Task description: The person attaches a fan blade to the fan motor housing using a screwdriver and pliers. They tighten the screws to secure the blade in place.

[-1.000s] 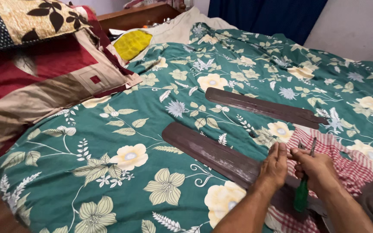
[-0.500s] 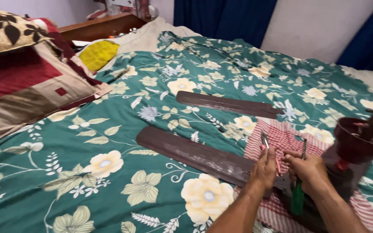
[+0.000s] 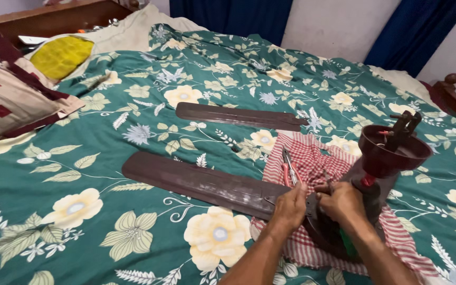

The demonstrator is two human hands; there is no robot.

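A green floral bedsheet point(image 3: 133, 132) covers the bed, and everything sits around the brown ceiling fan motor point(image 3: 381, 163) on a red checked cloth point(image 3: 317, 163). One fan blade point(image 3: 201, 184) meets the motor's left side; a second blade point(image 3: 238, 116) lies loose beyond it, not yet fitted. Pliers point(image 3: 290, 168) rest just left of the motor. The left hand point(image 3: 291, 206) presses the blade's root; the right hand point(image 3: 341, 200) is clenched, seemingly around a green-handled screwdriver point(image 3: 348, 248).

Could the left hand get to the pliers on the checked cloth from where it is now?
Probably yes. The pliers lie uncovered on the checked cloth, just beyond the left hand, which rests on the fan blade. Nothing lies between them.
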